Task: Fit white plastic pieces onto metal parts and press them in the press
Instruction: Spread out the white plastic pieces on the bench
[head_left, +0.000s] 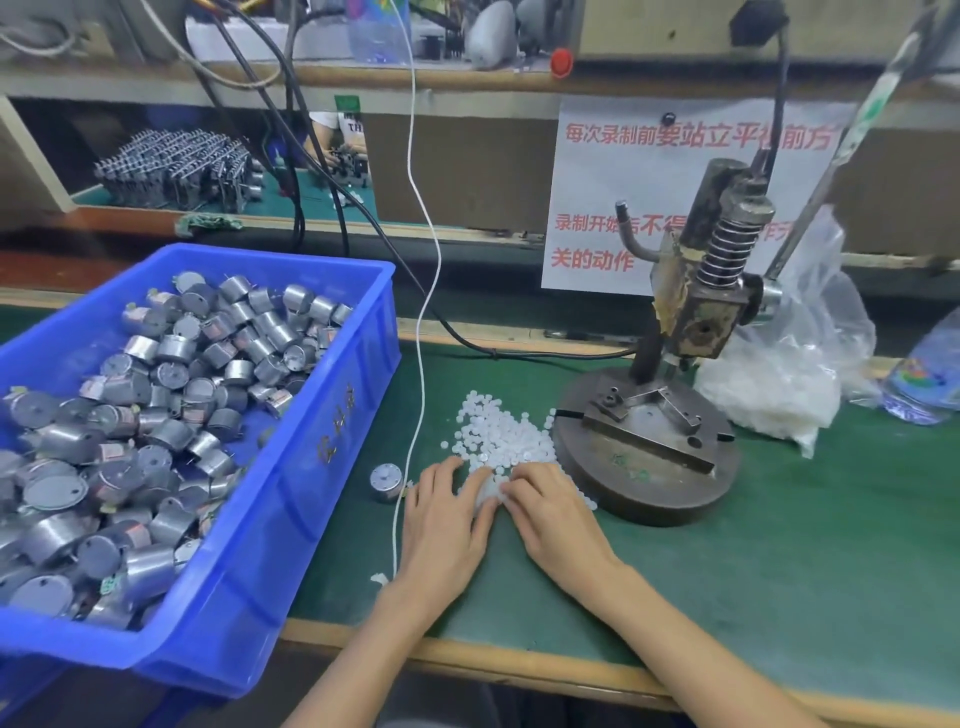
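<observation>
At the near edge of the white plastic pieces, the left hand lies flat-fingered. The right hand bends its fingertips in, probably sorting; any pinch is hidden. A lone metal part waits just left, handy for fitting, and the press stands just right.

Little white pieces, round and flat-ish, sit in a loose pile mid-bench, its right side touching the press base. The press is a grimy hand one toward the back right: round base, coil spring on the ram, ram up. One metal part, a small silver can, lies alone just left of the pile. Loads more metal parts are heaped in the blue bin at the left edge.
</observation>
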